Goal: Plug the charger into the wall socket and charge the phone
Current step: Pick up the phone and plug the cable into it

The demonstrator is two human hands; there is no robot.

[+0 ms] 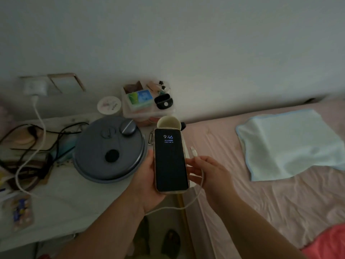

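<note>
My left hand point(147, 182) holds a black phone point(170, 161) upright from below and behind, its screen lit and showing 9:46. Just right of the phone, my right hand point(207, 174) pinches the white charging cable near its free connector point(193, 151), which points up and is apart from the phone. The white cable point(38, 118) runs under my arms, across the bedside table and up to a white charger block point(35, 87) sitting in the wall socket at the upper left.
The white bedside table point(78, 191) carries a round grey lidded appliance point(109, 152), tangled black cords point(37, 143), a storage box of small items point(147, 101) and a cup point(169, 122). A pink bed point(261, 193) with a light-blue towel point(287, 143) lies on the right.
</note>
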